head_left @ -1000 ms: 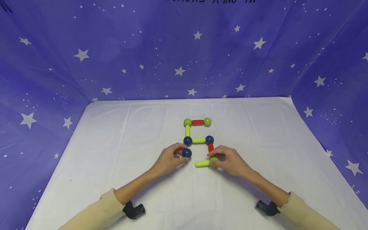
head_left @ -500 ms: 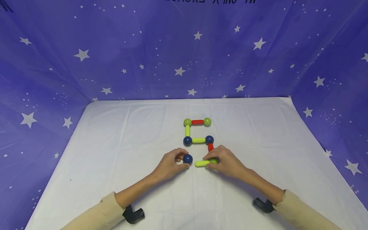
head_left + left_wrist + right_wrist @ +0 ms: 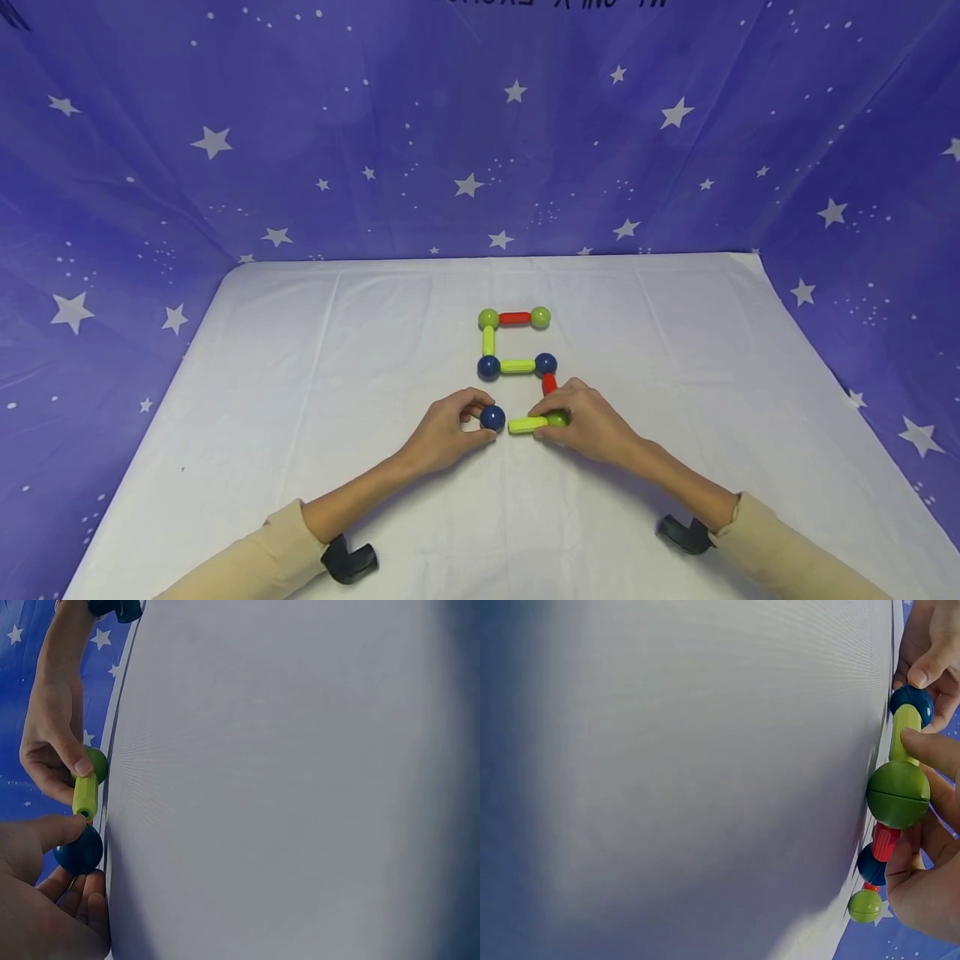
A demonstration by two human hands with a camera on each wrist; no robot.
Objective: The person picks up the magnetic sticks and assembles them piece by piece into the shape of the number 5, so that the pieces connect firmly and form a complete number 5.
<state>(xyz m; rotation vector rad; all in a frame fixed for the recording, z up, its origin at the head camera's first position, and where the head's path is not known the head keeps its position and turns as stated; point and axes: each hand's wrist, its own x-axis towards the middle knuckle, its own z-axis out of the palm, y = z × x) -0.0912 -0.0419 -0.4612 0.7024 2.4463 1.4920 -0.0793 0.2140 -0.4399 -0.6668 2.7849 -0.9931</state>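
My left hand (image 3: 442,429) pinches a loose dark blue ball (image 3: 492,417) between thumb and fingers, low over the white cloth. Just right of it, my right hand (image 3: 596,425) pinches a yellow-green toy rod (image 3: 525,425) with finger and thumb. That rod joins a green ball (image 3: 898,795), partly covered by the right fingers in the head view. A narrow gap shows between blue ball and rod end in the head view. From the green ball a red rod (image 3: 550,383) runs up to another blue ball (image 3: 546,364); its lower part is hidden.
The chain continues through a yellow-green rod (image 3: 517,366), a blue ball (image 3: 489,367), an upright yellow-green rod (image 3: 489,340), a green ball (image 3: 488,318), a red rod (image 3: 514,317) and an end green ball (image 3: 541,317). A starry purple backdrop (image 3: 420,167) surrounds the white-covered table (image 3: 300,375).
My left hand has brought its blue ball toward me and slightly right, closer to the rod's free end. My right fingers have shifted left from the green ball onto the rod.
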